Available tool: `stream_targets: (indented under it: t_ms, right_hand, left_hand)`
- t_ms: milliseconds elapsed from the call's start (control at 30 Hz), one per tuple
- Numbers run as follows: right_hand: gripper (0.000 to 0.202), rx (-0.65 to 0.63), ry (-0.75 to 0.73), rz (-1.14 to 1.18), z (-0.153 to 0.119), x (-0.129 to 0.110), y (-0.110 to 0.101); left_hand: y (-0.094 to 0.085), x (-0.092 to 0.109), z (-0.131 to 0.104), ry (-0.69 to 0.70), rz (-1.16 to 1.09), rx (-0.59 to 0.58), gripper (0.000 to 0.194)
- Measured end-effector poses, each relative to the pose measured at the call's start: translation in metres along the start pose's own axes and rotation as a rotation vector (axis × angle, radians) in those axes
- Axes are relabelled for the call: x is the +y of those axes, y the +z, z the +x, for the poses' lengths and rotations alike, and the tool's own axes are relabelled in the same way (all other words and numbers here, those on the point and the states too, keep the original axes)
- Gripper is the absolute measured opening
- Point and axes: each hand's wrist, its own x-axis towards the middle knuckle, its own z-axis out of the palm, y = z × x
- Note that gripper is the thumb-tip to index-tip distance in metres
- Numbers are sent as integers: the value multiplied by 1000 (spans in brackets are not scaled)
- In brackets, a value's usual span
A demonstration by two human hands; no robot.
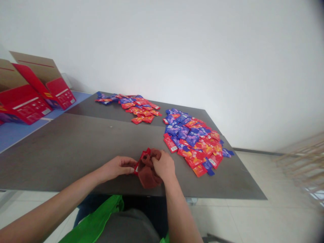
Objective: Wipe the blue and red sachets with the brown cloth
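Note:
Near the table's front edge, my right hand (165, 165) is closed on a bunched brown cloth (149, 175). The cloth lies against a small red packet (144, 153), covering most of it. My left hand (120, 167) pinches the left edge of that red packet between thumb and fingers. To the right of my hands spreads a large pile of red and purple packets (193, 135). Beyond them, a smaller pile of the same packets (138, 106) lies toward the back of the table.
The grey table (76, 145) ends on the right above a pale tiled floor (243, 216). Open red cardboard boxes (27, 104) stand on a blue surface (10, 136) at the left. A white wall (177, 50) rises behind, and a slatted wooden thing (303, 165) is blurred at far right.

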Motion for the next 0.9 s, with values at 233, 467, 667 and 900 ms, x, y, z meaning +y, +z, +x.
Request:
stream_targets:
  t_ms: [233,467,667,900]
  right_hand:
    - [20,-180,-227,-163,-51,5,-11]
    - [34,-86,-124,-231,-49,-34,21]
    - [33,-18,-115,-174,-41,-40,33]
    - [25,-20,-147,-25,-33,-40,32]
  left_hand:
    - [0,-6,3,-48,68,86,38]
    - [2,-2,2,-19,27,174,34]
    - [-3,3,-2,12,-113,187,27]
    - [-12,-3,5,-72,-308,178,39]
